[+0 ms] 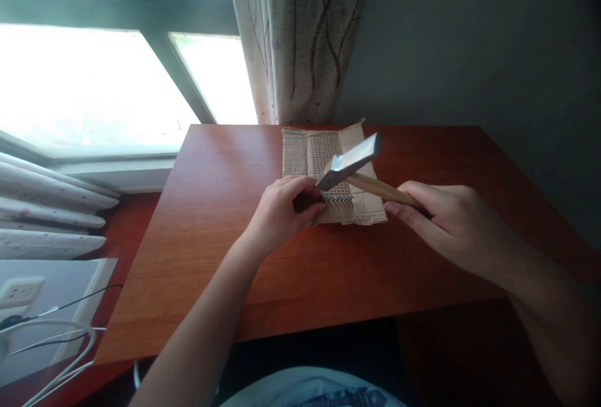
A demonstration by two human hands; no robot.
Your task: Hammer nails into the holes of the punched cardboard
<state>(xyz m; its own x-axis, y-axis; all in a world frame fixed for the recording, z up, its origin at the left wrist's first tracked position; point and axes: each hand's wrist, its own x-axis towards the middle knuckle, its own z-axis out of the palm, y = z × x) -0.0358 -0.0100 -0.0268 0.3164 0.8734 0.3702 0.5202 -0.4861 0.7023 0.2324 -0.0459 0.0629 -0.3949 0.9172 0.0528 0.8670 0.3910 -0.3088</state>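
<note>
Pale shirt cloth (272, 390) sits closest to my camera, just below the near edge of the worktop (216, 219). Working from the left, I see the left forearm slant up and inward to the left hand (280, 208), held back uppermost. Its grip is nearly drawn together at the left end of a row of small metal pieces (339, 198); whether it pinches one, I cannot tell. That row lies across the front part of a cardboard sheet (295, 155) with a dotted middle. Above the sheet hangs the hammer (354, 158), its narrow end angled down toward the left fingertips. At right, the right hand (434, 213) comes in from the side, its grip closed around the wooden handle, thumb along it.

For room, the wood spreads left of the sheet to an edge beside the window (89, 91), with cables (77, 363) low outside it, and rightward toward the wall (469, 50). The sheet reaches the far edge near the curtain (305, 37). I can't read the shirt's dark print (347, 397).
</note>
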